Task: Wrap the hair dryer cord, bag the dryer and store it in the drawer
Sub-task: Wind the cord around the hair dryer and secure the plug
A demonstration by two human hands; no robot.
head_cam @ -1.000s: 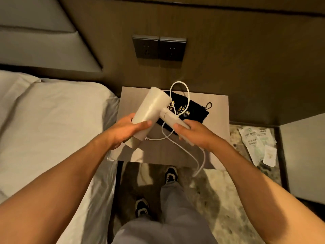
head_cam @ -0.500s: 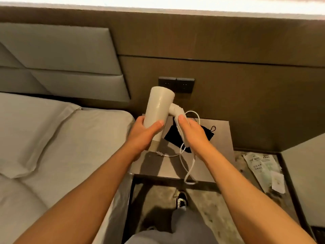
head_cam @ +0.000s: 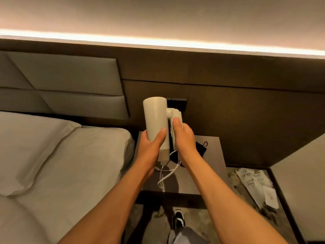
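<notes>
Item: hair dryer (head_cam: 155, 124), cream, w/ folding handle (head_cam: 174, 120). Loc: held in air above nightstand surface (head_cam: 211, 166), in front of wall socket plate (head_cam: 177, 104).

Change vs. a moment ago: handle, which stuck out at an angle from barrel, is now folded down nearly parallel to it; dryer also raised higher and stood upright. Reads as fold step done or nearly so, leaving the unit compact for bagging.

Left hand (head_cam: 151, 147): fingers closed round lower barrel, thumb across front. Right hand (head_cam: 182, 138): fingers closed on handle, thumb pressing its top.

Cord (head_cam: 167, 171): white, unwrapped, hanging from dryer base in loose loops onto surface; plug end not clear.

Bag (head_cam: 200, 148): black drawstring pouch, flat on surface behind right wrist, partly hidden.

Drawer: not visible; front of nightstand in shadow.

Other: bed (head_cam: 61, 164) left of nightstand; paper slips (head_cam: 255, 184) on floor, right of it.

Status: early. Cord wrap likely next, then bag, then drawer.
</notes>
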